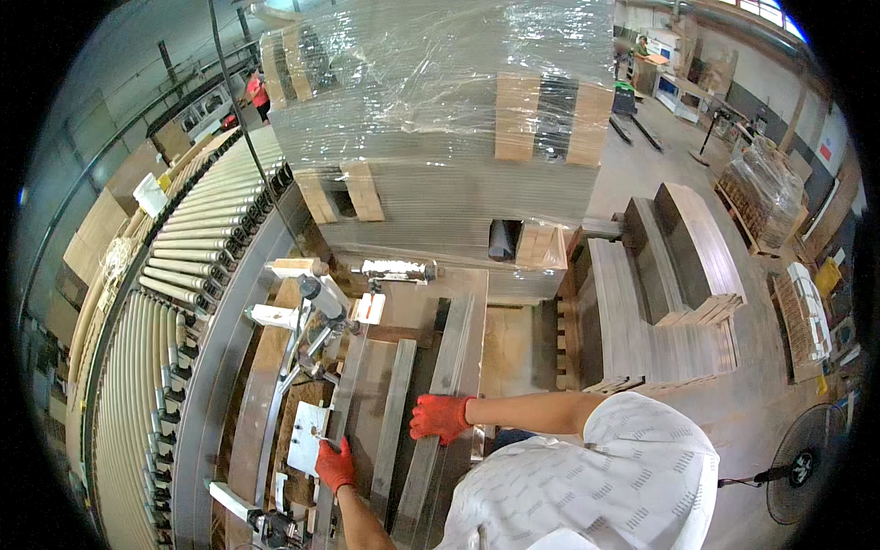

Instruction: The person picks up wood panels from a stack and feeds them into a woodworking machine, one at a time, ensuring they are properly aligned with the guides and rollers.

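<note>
My left hand (335,466), in a red work glove, is at the edge of a pale metal plate (307,431) on the machine. Its thumb and fingers are closed near a small thin piece by the plate, too small to name. My right hand (440,419), also red-gloved, lies over a long grey board (453,353), its fingers curled on it. Another long grey strip (394,412) runs alongside, between my two hands. Above the plate stands a clamp-like machine arm (323,301) with a grey cylindrical head.
A roller conveyor (137,367) curves along the left. Ahead rises a tall film-wrapped stack (431,137). Bundles of grey boards (642,302) stand at right, with a fan (800,467) behind my right side. Two people (258,94) are far off, one on each side.
</note>
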`<state>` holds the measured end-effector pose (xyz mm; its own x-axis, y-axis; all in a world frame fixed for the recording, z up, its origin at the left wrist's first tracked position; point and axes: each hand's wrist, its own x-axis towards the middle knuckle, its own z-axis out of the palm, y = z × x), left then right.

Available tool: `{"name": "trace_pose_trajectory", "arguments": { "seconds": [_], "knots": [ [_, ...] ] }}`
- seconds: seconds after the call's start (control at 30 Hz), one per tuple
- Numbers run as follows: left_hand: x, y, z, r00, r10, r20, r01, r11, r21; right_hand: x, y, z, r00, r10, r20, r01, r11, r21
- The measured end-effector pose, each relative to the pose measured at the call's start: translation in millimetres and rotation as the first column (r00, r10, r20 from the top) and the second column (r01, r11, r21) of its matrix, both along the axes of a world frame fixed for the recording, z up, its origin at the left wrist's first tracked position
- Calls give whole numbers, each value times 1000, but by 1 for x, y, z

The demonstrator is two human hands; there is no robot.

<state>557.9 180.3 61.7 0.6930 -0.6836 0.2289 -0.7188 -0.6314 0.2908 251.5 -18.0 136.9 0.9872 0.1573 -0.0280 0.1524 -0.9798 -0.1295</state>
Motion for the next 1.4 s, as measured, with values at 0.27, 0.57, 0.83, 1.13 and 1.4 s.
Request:
{"name": "trace_pose_trajectory", "arguments": {
  "seconds": [0.27,0.57,0.83,1.13,1.4],
  "knots": [
    [6,0,4,997,47,-56,-42,996,83,1,1,18,998,-16,-66,14,1000,-26],
    [0,2,8,998,50,-30,-46,994,102,-6,-1,14,1000,-13,-16,13,1000,16],
    [-2,5,-10,996,53,65,-50,997,-54,-8,-2,10,1000,-6,13,6,1000,24],
    [8,30,-16,993,-54,-106,47,996,-71,-10,-2,14,1000,4,23,-5,999,47],
    [11,24,-14,997,-50,-64,51,999,17,-5,-5,5,996,-42,-82,43,999,19]
  ]
}}
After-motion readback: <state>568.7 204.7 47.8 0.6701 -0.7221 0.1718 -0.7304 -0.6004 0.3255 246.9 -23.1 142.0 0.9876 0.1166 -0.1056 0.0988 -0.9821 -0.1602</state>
